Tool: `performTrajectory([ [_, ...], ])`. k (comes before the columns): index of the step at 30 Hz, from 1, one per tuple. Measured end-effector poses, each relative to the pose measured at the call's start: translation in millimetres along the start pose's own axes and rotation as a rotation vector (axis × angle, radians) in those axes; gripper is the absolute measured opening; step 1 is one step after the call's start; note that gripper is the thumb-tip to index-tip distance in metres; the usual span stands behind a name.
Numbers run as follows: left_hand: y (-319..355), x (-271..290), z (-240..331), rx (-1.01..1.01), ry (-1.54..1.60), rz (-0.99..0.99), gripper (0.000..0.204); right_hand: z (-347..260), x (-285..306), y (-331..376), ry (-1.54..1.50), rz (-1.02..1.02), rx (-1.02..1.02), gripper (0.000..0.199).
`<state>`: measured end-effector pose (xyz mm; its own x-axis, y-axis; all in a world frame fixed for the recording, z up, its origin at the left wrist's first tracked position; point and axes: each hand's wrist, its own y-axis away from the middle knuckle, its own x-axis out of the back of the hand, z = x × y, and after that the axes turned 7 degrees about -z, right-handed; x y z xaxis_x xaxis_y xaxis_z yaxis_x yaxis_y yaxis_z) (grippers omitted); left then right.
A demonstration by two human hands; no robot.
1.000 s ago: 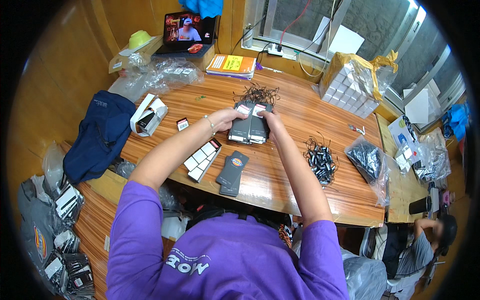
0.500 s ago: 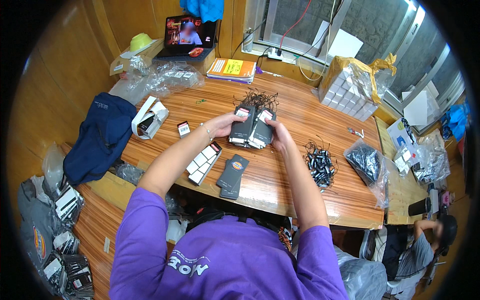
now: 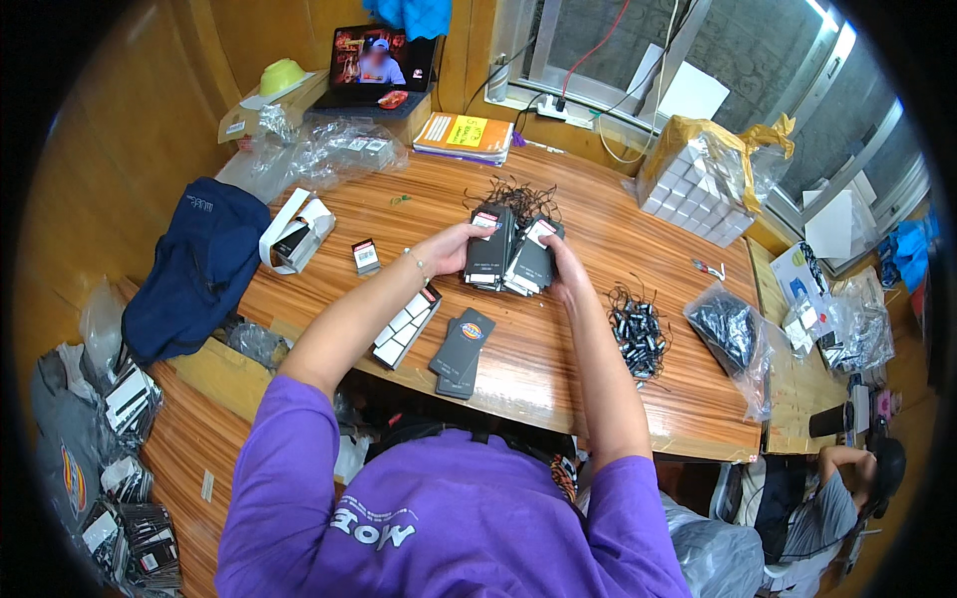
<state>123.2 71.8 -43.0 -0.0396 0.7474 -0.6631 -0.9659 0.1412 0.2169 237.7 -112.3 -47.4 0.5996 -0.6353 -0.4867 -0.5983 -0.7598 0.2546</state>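
Two stacks of dark grey hang tags stand side by side on the striped wooden table, with black strings (image 3: 518,199) bunched beyond their far ends. My left hand (image 3: 451,247) is closed round the left stack of hang tags (image 3: 486,261), thumb on top near a white-and-red sticker. The right stack of hang tags (image 3: 533,267), slightly fanned and tilted, is gripped at its outer side by my right hand (image 3: 566,265). Nearer me lie a few loose hang tags (image 3: 464,341) with an oval emblem. Beside my left forearm is a box of white stickers or labels (image 3: 407,324).
A pile of black string fasteners (image 3: 638,329) and a plastic bag of black strings (image 3: 726,324) lie right. Snips (image 3: 709,269) rest beyond. A large carton of white boxes (image 3: 698,189) stands far right. Left are a single tag (image 3: 366,256), a white box (image 3: 297,234) and navy cloth (image 3: 199,269).
The right stack has shifted a little to the right and leans more, opening a gap from the left stack. Both hands keep their grip.
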Motion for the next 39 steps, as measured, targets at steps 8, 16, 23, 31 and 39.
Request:
performTrajectory([
  [8,-4,-7,-3,-0.069,0.047,0.015,0.030,-12,-3,7,0.112,0.054,0.165,0.048],
  [16,-8,-5,0,-0.206,0.212,0.254,0.027,-18,17,-4,-0.271,0.225,0.125,0.028],
  [23,-6,-20,1,0.006,0.092,0.066,0.026,-83,22,-4,-0.096,-0.052,-0.120,0.023],
  [31,-38,-61,-29,-0.138,0.274,0.184,0.019,-118,-29,-4,0.258,-0.053,-0.187,0.030],
  [39,-41,-68,-30,-0.124,0.315,0.134,0.017,-92,-20,13,0.438,-0.039,-0.101,0.031],
])
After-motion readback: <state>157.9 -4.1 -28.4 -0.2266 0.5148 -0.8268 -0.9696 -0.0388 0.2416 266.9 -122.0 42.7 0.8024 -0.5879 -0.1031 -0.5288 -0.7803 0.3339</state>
